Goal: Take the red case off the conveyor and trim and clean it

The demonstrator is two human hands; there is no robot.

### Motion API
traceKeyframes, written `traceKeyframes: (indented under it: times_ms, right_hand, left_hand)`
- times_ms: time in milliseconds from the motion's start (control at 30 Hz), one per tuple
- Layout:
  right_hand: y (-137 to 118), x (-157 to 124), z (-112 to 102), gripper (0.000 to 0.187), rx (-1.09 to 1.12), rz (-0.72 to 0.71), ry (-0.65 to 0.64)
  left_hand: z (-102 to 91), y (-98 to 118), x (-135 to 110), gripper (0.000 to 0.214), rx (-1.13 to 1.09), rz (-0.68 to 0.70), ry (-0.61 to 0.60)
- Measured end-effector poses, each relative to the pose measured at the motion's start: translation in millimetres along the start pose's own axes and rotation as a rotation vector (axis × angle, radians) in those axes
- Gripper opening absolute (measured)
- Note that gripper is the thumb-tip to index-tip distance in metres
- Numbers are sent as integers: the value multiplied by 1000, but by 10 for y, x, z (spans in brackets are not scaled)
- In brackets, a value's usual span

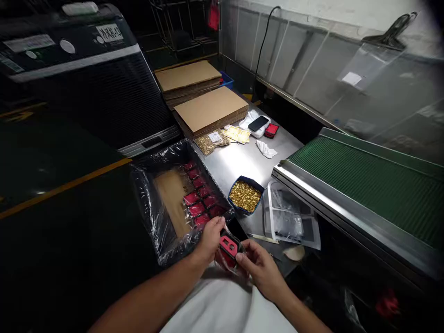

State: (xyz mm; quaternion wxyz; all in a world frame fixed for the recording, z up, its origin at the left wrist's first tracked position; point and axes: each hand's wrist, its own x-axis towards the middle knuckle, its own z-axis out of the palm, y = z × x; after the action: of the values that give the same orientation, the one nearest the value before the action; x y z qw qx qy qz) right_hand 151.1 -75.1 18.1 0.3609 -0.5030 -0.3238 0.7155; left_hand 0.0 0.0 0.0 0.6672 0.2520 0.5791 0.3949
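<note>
Close in front of my body, both hands hold a small red-and-black plastic device with a little window and a round spot on its face. Clear plastic film surrounds its lower part. My left hand grips it from the upper left, thumb along the top. From the right, my right hand pinches its edge between thumb and fingers. Just beyond my left hand is a dark crate lined with clear plastic, where red-and-black pieces lie in rows beside a sheet of brown cardboard.
A blue tray of small gold-coloured metal parts stands on the metal table. Behind are cardboard stacks, a bag of gold parts and a phone. A green conveyor belt runs along the right, near plastic bags.
</note>
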Motion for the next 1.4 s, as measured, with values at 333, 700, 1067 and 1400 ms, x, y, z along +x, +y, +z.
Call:
traceKeyframes:
  times_ms: [333, 700, 1067, 1400]
  right_hand:
    - [10, 18, 73, 38, 71, 46, 0]
    - [-45, 113, 85, 50, -46, 135, 115]
    - [-152, 368, 280, 36, -218, -161, 41]
    - [-383, 517, -137, 57, -419, -59, 637]
  left_hand:
    - [-111, -226, 145, 49, -80, -106, 18]
    - [-109, 101, 10, 34, 67, 171, -34]
    - [-265, 56, -171, 70, -629, -434, -344]
    - [-1193, 526, 1051, 44, -188, -167, 252]
